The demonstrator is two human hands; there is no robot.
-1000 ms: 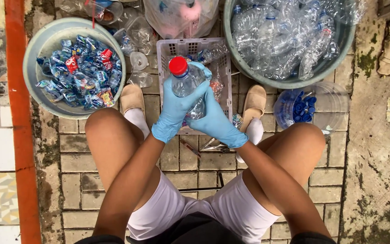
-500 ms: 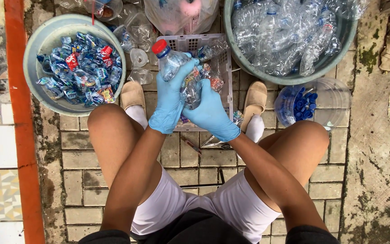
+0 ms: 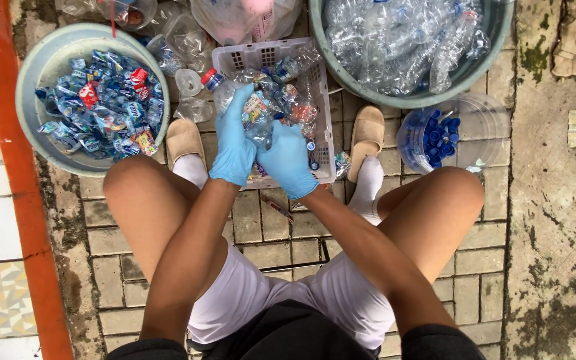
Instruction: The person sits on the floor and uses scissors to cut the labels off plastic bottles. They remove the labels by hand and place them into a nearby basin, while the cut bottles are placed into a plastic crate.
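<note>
Blue-gloved left hand point(image 3: 233, 143) wrapped round clear plastic bottle point(image 3: 248, 110) with red cap | right hand point(image 3: 289, 160) gripping its lower end | bottle tilted over white basket point(image 3: 315, 80) | left basin of labels point(image 3: 41, 67), tub of bottles point(image 3: 495, 40), bowl of blue caps point(image 3: 488, 127) | brick paving point(image 3: 275, 233)

clear plastic bottle point(image 3: 245, 107) | red cap, label on | tilted left | over white basket point(image 3: 321, 87)

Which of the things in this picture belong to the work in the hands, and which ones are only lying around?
In the work:
- left hand and right hand, both holding the clear bottle with a red cap
- white basket
- basin of labels
- basin of bare bottles
- bowl of blue caps

Lying about:
- clear cups
- plastic bag
</note>
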